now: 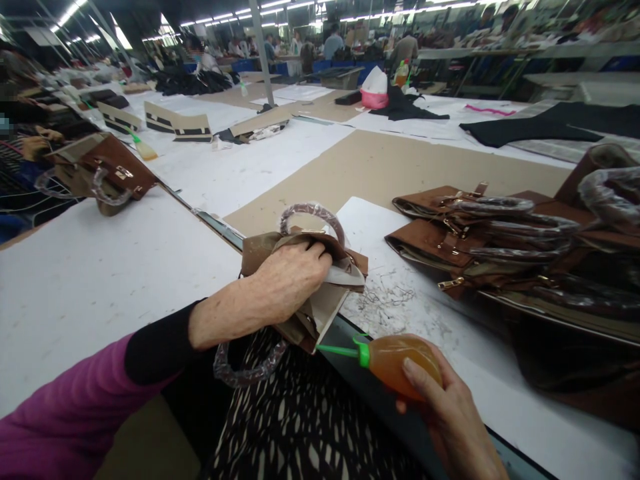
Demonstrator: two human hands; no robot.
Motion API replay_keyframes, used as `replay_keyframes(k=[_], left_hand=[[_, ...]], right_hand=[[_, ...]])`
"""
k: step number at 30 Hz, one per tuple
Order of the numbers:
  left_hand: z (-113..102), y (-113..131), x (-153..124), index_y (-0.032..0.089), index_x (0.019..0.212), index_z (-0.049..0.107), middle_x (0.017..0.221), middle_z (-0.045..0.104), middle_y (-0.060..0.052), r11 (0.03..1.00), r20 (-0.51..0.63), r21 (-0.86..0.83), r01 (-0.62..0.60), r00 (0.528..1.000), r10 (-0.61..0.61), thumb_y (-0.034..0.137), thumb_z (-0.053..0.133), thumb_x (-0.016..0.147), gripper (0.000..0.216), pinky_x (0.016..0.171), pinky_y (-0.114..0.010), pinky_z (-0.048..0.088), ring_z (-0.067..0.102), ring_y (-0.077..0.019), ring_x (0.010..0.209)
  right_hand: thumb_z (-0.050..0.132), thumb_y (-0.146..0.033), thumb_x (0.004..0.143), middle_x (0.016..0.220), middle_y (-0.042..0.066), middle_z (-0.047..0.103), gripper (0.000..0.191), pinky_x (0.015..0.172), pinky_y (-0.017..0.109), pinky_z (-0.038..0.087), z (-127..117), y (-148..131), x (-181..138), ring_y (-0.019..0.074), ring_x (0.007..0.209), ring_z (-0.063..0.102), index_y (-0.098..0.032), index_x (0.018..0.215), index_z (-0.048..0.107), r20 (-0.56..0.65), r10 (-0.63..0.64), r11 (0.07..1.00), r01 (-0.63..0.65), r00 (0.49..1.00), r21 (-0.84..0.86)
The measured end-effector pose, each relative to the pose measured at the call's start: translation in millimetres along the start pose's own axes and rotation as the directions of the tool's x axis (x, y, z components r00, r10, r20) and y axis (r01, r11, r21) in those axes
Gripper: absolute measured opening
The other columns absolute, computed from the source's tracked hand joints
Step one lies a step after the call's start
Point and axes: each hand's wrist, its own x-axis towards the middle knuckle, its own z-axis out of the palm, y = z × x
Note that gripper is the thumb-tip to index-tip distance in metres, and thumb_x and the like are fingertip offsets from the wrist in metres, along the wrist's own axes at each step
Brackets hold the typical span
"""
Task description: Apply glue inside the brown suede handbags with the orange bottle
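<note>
My left hand [287, 277] is closed on a brown handbag [327, 293] at the table's near edge, pressing it down. The bag's plastic-wrapped handles [313, 215] stick up behind my fingers, and another wrapped handle hangs below my wrist. My right hand [445, 407] grips a soft orange squeeze bottle [400, 360]. Its green nozzle [337, 350] points at the bag's lower edge, almost touching it.
A pile of brown handbags with wrapped handles [510, 247] lies to the right. Another brown bag [113, 173] stands at the left beside a seated person. White sheets and brown card [390, 167] cover the long table. Black fabric [540, 127] and other workers are far back.
</note>
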Motion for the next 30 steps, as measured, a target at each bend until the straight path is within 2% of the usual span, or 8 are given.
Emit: replay_keyframes(k=[9, 15, 22, 27, 30], left_hand=[[-1.5, 0.2, 0.0, 0.01, 0.097, 0.057, 0.1, 0.061, -0.012, 1.0, 0.029, -0.013, -0.001, 1.0, 0.002, 0.013, 0.049, 0.083, 0.017, 0.076, -0.033, 0.049, 0.058, -0.0207, 0.087], [-0.5, -1.0, 0.7, 0.01, 0.096, 0.056, 0.098, 0.061, -0.012, 1.0, -0.029, -0.013, -0.019, 0.999, 0.018, 0.013, 0.047, 0.083, 0.016, 0.076, -0.034, 0.049, 0.057, -0.0219, 0.087], [-7.0, -8.7, 6.6, 0.011, 0.092, 0.054, 0.093, 0.061, -0.01, 0.999, -0.012, -0.03, -0.016, 1.0, 0.016, 0.016, 0.053, 0.081, 0.012, 0.074, -0.034, 0.048, 0.058, -0.0219, 0.085], [-10.4, -14.0, 12.5, 0.01, 0.096, 0.053, 0.092, 0.062, -0.011, 0.999, -0.024, -0.023, -0.034, 0.999, 0.034, 0.01, 0.052, 0.078, 0.018, 0.074, -0.034, 0.049, 0.06, -0.0215, 0.084], [-12.8, -16.8, 16.0, 0.01, 0.096, 0.054, 0.096, 0.063, -0.012, 0.999, -0.006, -0.033, -0.024, 1.0, 0.024, 0.007, 0.051, 0.076, 0.021, 0.074, -0.034, 0.049, 0.06, -0.0217, 0.084]], right_hand=[[0.075, -0.049, 0.074, 0.092, 0.008, 0.062, 0.051, 0.048, 0.028, 0.045, -1.0, -0.2, 1.9, 0.0258, 0.071, 0.057, -0.018, 0.11, 0.058, 0.006, -0.012, 1.0, 0.012, 1.0, 0.005], [0.074, -0.054, 0.073, 0.097, 0.007, 0.062, 0.055, 0.047, 0.028, 0.047, 2.6, 3.4, -7.7, 0.0266, 0.075, 0.057, -0.02, 0.112, 0.056, -0.039, -0.019, 0.998, 0.017, 0.999, -0.056], [0.078, -0.052, 0.068, 0.1, 0.004, 0.063, 0.062, 0.062, 0.029, 0.053, 7.1, -2.1, 0.9, 0.0259, 0.081, 0.06, -0.024, 0.116, 0.05, -0.162, -0.233, 0.962, 0.203, 0.959, -0.183], [0.081, -0.046, 0.067, 0.116, 0.006, 0.057, 0.069, 0.087, 0.038, 0.047, -4.6, 0.2, 27.4, 0.0298, 0.098, 0.058, -0.026, 0.122, 0.046, -0.1, -0.343, 0.922, 0.314, 0.934, -0.228], [0.081, -0.046, 0.067, 0.119, 0.007, 0.054, 0.068, 0.091, 0.044, 0.045, -7.6, 0.9, 41.8, 0.0328, 0.104, 0.055, -0.026, 0.121, 0.046, -0.051, -0.41, 0.881, 0.381, 0.911, -0.279]])
